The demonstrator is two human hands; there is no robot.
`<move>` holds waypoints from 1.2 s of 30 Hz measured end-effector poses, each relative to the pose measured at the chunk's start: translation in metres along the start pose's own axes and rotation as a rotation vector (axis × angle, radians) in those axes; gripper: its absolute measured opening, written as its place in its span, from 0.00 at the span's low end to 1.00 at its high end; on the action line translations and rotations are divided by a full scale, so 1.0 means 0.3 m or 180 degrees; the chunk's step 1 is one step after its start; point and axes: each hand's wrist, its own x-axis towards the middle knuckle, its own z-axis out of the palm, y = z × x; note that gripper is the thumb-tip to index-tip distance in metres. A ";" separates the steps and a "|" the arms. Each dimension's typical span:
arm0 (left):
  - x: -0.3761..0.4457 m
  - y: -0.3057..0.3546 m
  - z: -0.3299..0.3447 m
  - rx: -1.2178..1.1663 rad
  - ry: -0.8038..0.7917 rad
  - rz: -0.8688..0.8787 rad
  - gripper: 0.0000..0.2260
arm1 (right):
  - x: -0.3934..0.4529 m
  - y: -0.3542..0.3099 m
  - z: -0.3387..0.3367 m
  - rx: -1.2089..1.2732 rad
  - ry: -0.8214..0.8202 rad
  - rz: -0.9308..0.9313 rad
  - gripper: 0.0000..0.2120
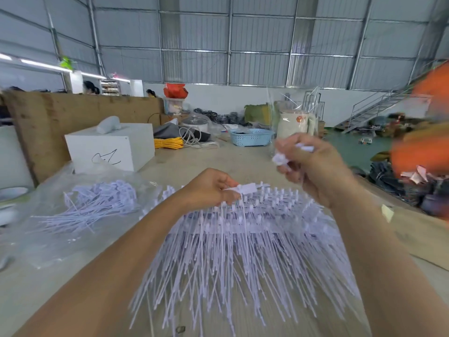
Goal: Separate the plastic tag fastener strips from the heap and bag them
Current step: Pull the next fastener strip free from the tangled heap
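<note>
Head view: a broad heap of pale lilac plastic tag fastener strips (243, 251) fans across the beige tabletop (48, 295), thin tails pointing toward the camera. The left hand (209, 188) hovers over the heap's far edge, its fingers (230, 190) pinching the white head of one fastener strip (250, 188). The right hand (313, 164) is raised above the heap, blurred, its fingers curled round small white plastic pieces (281, 158) and the lower part of a clear plastic bag (294, 110) that stands up behind it. To the left, a smaller bunch of separated lilac strips (97, 203) lies on a sheet of clear plastic film (43, 242). Farther back stand a white box (109, 147) and a light blue perforated basket (251, 137).
</note>
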 end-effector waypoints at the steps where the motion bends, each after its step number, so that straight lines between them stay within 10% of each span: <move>1: 0.003 0.001 -0.001 0.0004 0.0063 -0.0013 0.07 | 0.008 0.022 0.015 -0.0235 -0.0107 0.0339 0.13; 18: -0.002 0.032 -0.052 0.0757 0.0133 0.0422 0.06 | 0.064 0.224 0.045 -0.0743 -0.0647 0.0541 0.04; 31: 0.013 0.078 -0.052 -0.1070 -0.0516 -0.0234 0.11 | 0.041 0.250 0.072 -0.1470 0.0076 -0.1278 0.04; 36: 0.014 0.067 -0.067 -0.1051 -0.1050 -0.0191 0.20 | 0.038 0.211 -0.007 -0.1050 0.0823 -0.0909 0.05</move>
